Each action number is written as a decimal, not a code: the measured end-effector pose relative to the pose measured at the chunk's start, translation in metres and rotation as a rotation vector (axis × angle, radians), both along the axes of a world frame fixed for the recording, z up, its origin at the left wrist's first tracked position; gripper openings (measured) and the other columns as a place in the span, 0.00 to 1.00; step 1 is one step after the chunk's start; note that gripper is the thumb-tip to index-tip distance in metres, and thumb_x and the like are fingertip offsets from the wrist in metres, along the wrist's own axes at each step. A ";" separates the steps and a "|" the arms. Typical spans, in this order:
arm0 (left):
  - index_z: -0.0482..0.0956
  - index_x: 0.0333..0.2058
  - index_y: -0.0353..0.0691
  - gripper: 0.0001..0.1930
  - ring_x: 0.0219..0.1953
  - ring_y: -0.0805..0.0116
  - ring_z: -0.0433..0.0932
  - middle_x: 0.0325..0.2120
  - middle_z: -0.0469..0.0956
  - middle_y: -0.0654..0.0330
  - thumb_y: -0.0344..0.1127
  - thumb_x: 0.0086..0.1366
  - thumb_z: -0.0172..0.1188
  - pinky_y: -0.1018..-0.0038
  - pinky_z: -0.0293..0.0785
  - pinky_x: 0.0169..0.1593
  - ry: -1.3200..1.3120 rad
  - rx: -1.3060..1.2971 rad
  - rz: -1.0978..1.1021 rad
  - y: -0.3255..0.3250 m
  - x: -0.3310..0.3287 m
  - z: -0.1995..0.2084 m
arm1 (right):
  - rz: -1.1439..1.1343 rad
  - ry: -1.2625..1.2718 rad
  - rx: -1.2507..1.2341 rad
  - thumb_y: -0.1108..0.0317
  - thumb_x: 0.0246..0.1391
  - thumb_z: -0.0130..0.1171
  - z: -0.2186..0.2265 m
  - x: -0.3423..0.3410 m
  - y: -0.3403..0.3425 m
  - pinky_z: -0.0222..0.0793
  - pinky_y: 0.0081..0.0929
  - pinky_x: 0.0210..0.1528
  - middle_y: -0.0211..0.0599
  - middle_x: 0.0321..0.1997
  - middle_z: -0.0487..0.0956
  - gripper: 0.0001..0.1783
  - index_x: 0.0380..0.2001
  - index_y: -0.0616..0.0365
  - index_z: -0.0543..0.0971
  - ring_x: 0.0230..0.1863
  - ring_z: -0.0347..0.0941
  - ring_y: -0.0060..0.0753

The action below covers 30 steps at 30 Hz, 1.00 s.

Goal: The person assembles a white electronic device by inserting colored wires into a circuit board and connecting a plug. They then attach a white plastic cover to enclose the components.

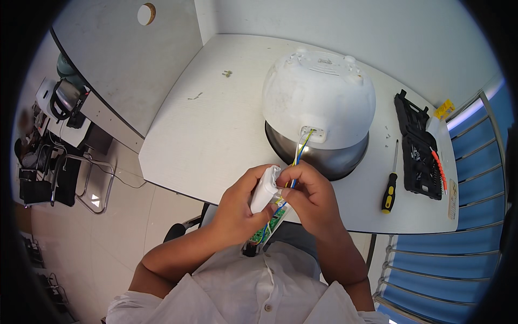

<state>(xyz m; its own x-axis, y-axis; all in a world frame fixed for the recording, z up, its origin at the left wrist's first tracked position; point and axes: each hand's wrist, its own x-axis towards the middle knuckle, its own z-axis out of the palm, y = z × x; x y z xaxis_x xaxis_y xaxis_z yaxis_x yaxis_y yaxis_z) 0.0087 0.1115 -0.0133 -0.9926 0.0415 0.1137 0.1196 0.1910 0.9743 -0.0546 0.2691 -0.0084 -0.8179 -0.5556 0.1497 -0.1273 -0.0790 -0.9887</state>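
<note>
Gripping an oblong white plastic casing [263,193], the left hand [240,205] has its fingers and thumb curled firmly around the sides, tilting the piece upward just past the near edge of the white surface [199,140]. The right hand [312,197] sits just beside it, thumb and forefinger pinched together on thin blue, yellow-green and white insulated wires [295,157] near the casing's end; exactly which strand lies between the fingertips is partly hidden. Below both hands, in front of the person's white buttoned shirt [237,286], a long green circuit board [276,218] rests tilted in a narrow pale tray, with wires running along it.

The wires lead up to a small recessed socket in a rounded, glossy white plastic appliance body [318,92], which sits upside down over a dark, shiny metal bowl [324,159] on the surface. To the right of these lie a black-and-yellow-handled screwdriver [389,193] and an unfolded black plastic tool case [415,146], with a slim red-orange flexible shaft [438,168] across it. Small metal screws [227,73] lie toward the far left of the surface.
</note>
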 end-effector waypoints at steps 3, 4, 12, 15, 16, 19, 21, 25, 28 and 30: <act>0.61 0.54 0.36 0.29 0.46 0.72 0.71 0.43 0.72 0.58 0.23 0.53 0.56 0.75 0.66 0.51 0.007 0.012 -0.008 -0.001 -0.001 -0.003 | 0.010 -0.025 -0.016 0.79 0.47 0.50 0.001 0.001 -0.001 0.64 0.18 0.33 0.31 0.34 0.73 0.08 0.33 0.60 0.72 0.32 0.68 0.17; 0.61 0.54 0.36 0.29 0.47 0.73 0.70 0.43 0.71 0.58 0.22 0.53 0.56 0.75 0.65 0.51 0.005 0.031 -0.014 -0.001 -0.001 -0.004 | 0.013 -0.032 -0.022 0.79 0.47 0.50 0.002 0.001 -0.001 0.64 0.18 0.34 0.31 0.34 0.73 0.08 0.33 0.60 0.72 0.32 0.68 0.17; 0.63 0.52 0.38 0.26 0.46 0.68 0.72 0.43 0.71 0.56 0.23 0.52 0.56 0.74 0.67 0.49 0.046 0.062 -0.103 -0.006 -0.006 0.000 | 0.026 -0.043 -0.059 0.79 0.48 0.50 -0.004 0.000 0.001 0.64 0.17 0.34 0.29 0.33 0.72 0.07 0.33 0.60 0.72 0.32 0.67 0.15; 0.63 0.53 0.37 0.27 0.46 0.68 0.71 0.43 0.71 0.56 0.23 0.53 0.56 0.74 0.66 0.50 0.025 0.083 -0.140 -0.008 -0.007 0.006 | 0.029 -0.091 -0.090 0.79 0.49 0.50 -0.002 0.002 0.001 0.64 0.16 0.34 0.29 0.33 0.72 0.07 0.33 0.60 0.71 0.32 0.67 0.14; 0.63 0.53 0.37 0.27 0.46 0.68 0.71 0.43 0.71 0.56 0.23 0.53 0.56 0.74 0.66 0.51 0.022 0.071 -0.142 -0.009 -0.007 0.007 | 0.030 -0.109 -0.101 0.79 0.49 0.51 -0.001 0.003 0.001 0.64 0.16 0.34 0.29 0.33 0.72 0.07 0.34 0.60 0.71 0.32 0.67 0.14; 0.63 0.53 0.37 0.27 0.46 0.69 0.71 0.43 0.71 0.57 0.23 0.53 0.57 0.74 0.66 0.51 -0.004 0.052 -0.133 -0.011 -0.008 0.009 | -0.002 -0.077 -0.111 0.78 0.50 0.52 -0.001 0.005 -0.001 0.64 0.16 0.35 0.29 0.33 0.72 0.07 0.34 0.60 0.71 0.32 0.67 0.15; 0.62 0.53 0.37 0.27 0.45 0.70 0.71 0.43 0.71 0.58 0.23 0.53 0.57 0.74 0.66 0.51 -0.044 0.060 -0.105 -0.011 -0.007 0.006 | -0.019 0.002 -0.125 0.77 0.51 0.53 -0.007 0.004 -0.002 0.64 0.16 0.36 0.29 0.34 0.72 0.08 0.36 0.60 0.72 0.33 0.67 0.16; 0.62 0.53 0.37 0.27 0.45 0.72 0.70 0.42 0.71 0.59 0.23 0.53 0.58 0.75 0.66 0.50 -0.068 0.190 -0.097 -0.010 -0.007 -0.001 | -0.006 0.161 -0.129 0.78 0.51 0.52 -0.013 0.008 -0.001 0.65 0.19 0.40 0.34 0.39 0.72 0.15 0.44 0.61 0.69 0.38 0.68 0.20; 0.62 0.54 0.37 0.28 0.46 0.73 0.69 0.42 0.70 0.61 0.26 0.53 0.60 0.75 0.65 0.51 -0.102 0.228 -0.117 -0.011 -0.009 0.000 | -0.260 0.020 -0.501 0.77 0.52 0.50 -0.019 0.025 -0.013 0.64 0.25 0.46 0.39 0.45 0.69 0.23 0.52 0.61 0.62 0.43 0.67 0.25; 0.61 0.55 0.37 0.31 0.47 0.73 0.68 0.43 0.70 0.61 0.29 0.54 0.62 0.75 0.64 0.52 -0.140 0.275 -0.126 -0.013 -0.008 0.000 | -0.231 -0.018 -0.511 0.76 0.52 0.48 -0.041 0.027 -0.008 0.62 0.29 0.50 0.40 0.47 0.67 0.25 0.55 0.61 0.58 0.46 0.66 0.28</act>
